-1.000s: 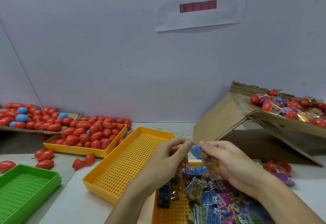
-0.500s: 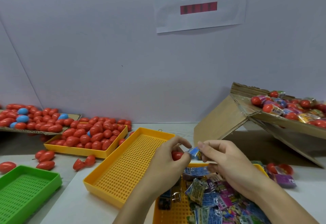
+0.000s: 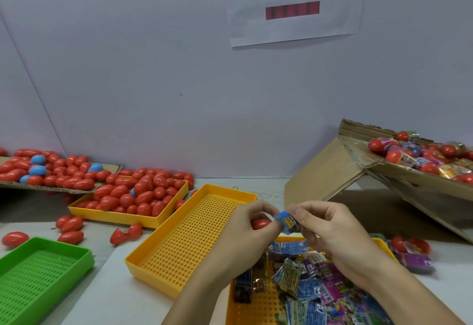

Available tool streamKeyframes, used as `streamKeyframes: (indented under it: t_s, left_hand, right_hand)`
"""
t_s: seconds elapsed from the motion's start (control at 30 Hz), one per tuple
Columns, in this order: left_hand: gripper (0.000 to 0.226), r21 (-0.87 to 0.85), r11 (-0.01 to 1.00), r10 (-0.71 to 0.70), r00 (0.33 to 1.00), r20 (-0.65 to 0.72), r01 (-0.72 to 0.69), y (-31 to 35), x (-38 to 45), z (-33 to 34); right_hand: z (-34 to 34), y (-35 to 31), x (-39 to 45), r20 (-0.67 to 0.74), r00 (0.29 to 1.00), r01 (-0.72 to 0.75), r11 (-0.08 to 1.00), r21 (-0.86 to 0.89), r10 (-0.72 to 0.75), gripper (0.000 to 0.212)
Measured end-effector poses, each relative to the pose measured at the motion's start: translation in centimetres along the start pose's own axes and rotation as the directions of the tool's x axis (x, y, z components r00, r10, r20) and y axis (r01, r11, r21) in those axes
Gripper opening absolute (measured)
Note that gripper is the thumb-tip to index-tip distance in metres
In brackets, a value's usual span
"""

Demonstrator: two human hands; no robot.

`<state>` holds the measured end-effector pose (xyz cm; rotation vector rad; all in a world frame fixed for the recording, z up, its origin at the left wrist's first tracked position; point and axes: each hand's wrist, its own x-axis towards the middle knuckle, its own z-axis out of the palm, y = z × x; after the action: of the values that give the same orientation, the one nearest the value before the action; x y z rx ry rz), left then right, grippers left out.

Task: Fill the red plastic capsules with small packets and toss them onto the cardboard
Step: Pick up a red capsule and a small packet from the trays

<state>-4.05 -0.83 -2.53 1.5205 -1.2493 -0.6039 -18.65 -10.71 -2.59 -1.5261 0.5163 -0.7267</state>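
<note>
Capsules (image 3: 422,157) already filled lie heaped on the cardboard (image 3: 332,171); many remain. Left hand (image 3: 245,232) grips a red capsule (image 3: 259,223), right hand (image 3: 332,230) pinches a folded blue packet (image 3: 288,222) beside it, not yet inside

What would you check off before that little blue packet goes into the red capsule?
1. Capsule held: ok, the left hand grips the red capsule.
2. Packet held: ok, the right hand pinches the blue packet beside the capsule.
3. Capsule open: cannot tell, fingers hide its mouth.
4. Packet folded small enough: cannot tell.
5. More packets ready: ok, the packet tray below holds a pile.
6. Landing spot free: ok, the cardboard at right already holds filled capsules, with room left.
</note>
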Motion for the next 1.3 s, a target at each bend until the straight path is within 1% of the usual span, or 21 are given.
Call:
streamKeyframes:
  t_s: [0.07, 0.23, 0.3, 0.37, 0.43, 0.5, 0.57, 0.67, 0.83, 1.0, 1.1, 1.17, 1.23, 1.3]
  left_hand:
    - [0.004, -0.039, 0.999, -0.012, 1.0, -0.004, 0.012, 0.0, 0.0, -0.1]
    - [0.008, -0.014, 1.0, -0.022, 1.0, -0.01, 0.022, -0.2, 0.2, -0.1]
    - [0.007, -0.014, 1.0, -0.026, 1.0, -0.009, 0.026, -0.2, 0.2, -0.1]
    - [0.004, -0.06, 0.997, -0.046, 0.999, 0.0, 0.046, -0.2, 0.1, -0.1]
    - [0.015, -0.118, 0.988, -0.095, 0.995, 0.011, 0.095, -0.3, 0.1, -0.1]
    - [0.025, -0.153, 0.98, -0.125, 0.992, 0.015, 0.126, -0.4, 0.1, -0.1]
    - [0.023, -0.167, 0.979, -0.115, 0.993, 0.01, 0.115, -0.4, 0.2, 0.0]
    - [0.016, -0.185, 0.976, -0.111, 0.994, 0.012, 0.112, -0.4, 0.2, 0.1]
    - [0.018, -0.297, 0.949, -0.101, 0.994, 0.042, 0.109, -0.1, 0.3, 0.1]
    - [0.031, -0.191, 0.978, -0.098, 0.993, -0.071, 0.083, -0.3, 0.2, -0.1]
    - [0.032, -0.182, 0.979, -0.115, 0.989, -0.09, 0.097, -0.3, 0.2, -0.2]
    - [0.028, -0.194, 0.976, -0.111, 0.991, -0.068, 0.096, -0.3, 0.2, -0.1]
    - [0.017, -0.237, 0.968, -0.099, 0.994, -0.042, 0.086, -0.2, 0.3, 0.0]
    - [0.011, -0.246, 0.967, -0.082, 0.996, -0.045, 0.069, 0.0, 0.3, 0.2]
  right_hand:
    - [0.0, 0.0, 0.0, 0.015, 1.0, -0.014, 1.0, -0.013, 0.014, 0.036]
    - [-0.4, 0.3, 0.1, 0.103, 0.992, -0.069, 0.998, 0.003, 0.068, 0.036]
    - [-0.4, 0.4, 0.1, 0.094, 0.993, -0.067, 0.997, -0.023, 0.069, 0.034]
    - [-0.4, 0.5, 0.2, 0.012, 0.997, -0.07, 0.997, -0.025, 0.07, 0.027]
    - [-0.6, 0.8, 0.5, -0.147, 0.986, -0.076, 0.997, 0.0, 0.076, 0.016]
    - [-0.9, 1.1, 0.7, -0.282, 0.956, -0.083, 0.996, 0.011, 0.083, 0.012]
    - [-1.1, 1.2, 0.8, -0.319, 0.944, -0.081, 0.996, 0.023, 0.084, 0.011]
    - [-1.0, 1.2, 0.9, -0.324, 0.943, -0.07, 0.997, 0.027, 0.075, 0.012]
    - [-0.9, 1.4, 0.9, -0.325, 0.944, -0.05, 0.998, 0.039, 0.06, 0.01]
    - [-0.8, 1.3, 0.9, -0.311, 0.949, -0.038, 0.998, 0.048, 0.051, 0.009]
    - [-0.8, 1.3, 0.9, -0.312, 0.949, -0.036, 0.999, 0.036, 0.046, 0.007]
    - [-0.8, 1.4, 0.9, -0.315, 0.948, -0.037, 0.999, 0.028, 0.044, 0.007]
    - [-0.7, 1.4, 0.9, -0.313, 0.949, -0.04, 0.999, 0.016, 0.042, 0.006]
    - [-0.7, 1.4, 0.8, -0.307, 0.951, -0.038, 0.999, 0.005, 0.038, 0.006]
